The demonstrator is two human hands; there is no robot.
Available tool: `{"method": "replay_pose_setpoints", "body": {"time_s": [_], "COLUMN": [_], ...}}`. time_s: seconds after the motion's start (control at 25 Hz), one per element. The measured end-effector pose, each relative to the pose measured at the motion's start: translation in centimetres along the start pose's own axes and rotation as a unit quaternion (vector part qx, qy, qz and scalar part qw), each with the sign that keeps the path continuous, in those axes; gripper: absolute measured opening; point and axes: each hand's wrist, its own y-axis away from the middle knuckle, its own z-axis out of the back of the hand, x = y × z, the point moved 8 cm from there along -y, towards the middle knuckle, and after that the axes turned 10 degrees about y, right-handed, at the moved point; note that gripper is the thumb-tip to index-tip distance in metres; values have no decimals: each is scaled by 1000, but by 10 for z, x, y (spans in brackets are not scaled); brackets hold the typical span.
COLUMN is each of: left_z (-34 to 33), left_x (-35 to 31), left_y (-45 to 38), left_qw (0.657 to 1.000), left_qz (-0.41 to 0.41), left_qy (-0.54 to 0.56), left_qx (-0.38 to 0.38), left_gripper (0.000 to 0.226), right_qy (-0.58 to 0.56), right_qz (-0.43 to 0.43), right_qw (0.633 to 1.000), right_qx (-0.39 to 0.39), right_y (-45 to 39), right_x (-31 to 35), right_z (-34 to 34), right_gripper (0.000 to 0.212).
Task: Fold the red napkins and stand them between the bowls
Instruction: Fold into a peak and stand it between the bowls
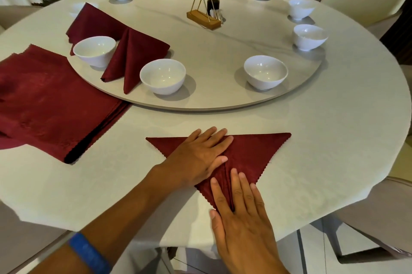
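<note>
Head view. A red napkin (pixel 252 153), folded to a triangle pointing at the near edge, lies flat on the tabletop (pixel 334 140). The left hand (pixel 198 158) presses flat on its left half, fingers straight; the right hand (pixel 240 213) lies flat on the near tip, fingers straight. Neither grips.

Step in hand, as judged: creasing the centre fold. Best to pin with the left hand and smooth along the crease with the right, keeping edges aligned.

Count: nine white bowls visible on the turntable (pixel 200 104), one partly hidden; one folded napkin (pixel 131 59) between the two bowls at near left; another behind it; one stack (pixel 49 104) at the left edge.
</note>
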Motion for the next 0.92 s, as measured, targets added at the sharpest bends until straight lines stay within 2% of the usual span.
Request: {"method": "replay_pose_setpoints", "body": {"time_s": [0.08,0.16,0.28,0.32,0.36,0.48,0.56,0.92], "left_z": [-7,-4,20,26,27,24,26,56], "left_x": [3,4,5,7,11,17,18,10], "left_y": [-6,-5,-8,-13,-21,-39,-46,-36], "left_qw": [999,999,987,984,983,968,955,936], "left_qz": [-14,-30,-52,-45,-26,39,41,15], "left_qy": [-15,20,126,155,175,212,249,349], "left_qx": [25,22,-81,-80,-42,131,157,56], "left_gripper": [71,66,44,34,30,35,39,47], "right_qy": [2,0,-5,-7,-6,-22,-34,-65], "right_qz": [-3,-5,-5,-5,-6,-4,-3,22], "right_qw": [1000,1000,1000,1000,1000,1000,999,996], "right_qx": [1,0,5,4,-2,9,13,49], "right_y": [0,0,1,0,0,-1,-2,1], "right_x": [0,0,0,0,0,0,-1,3], "right_z": [-2,-2,0,1,2,2,2,8], "right_gripper": [56,57,58,58,58,58,58,57]}}
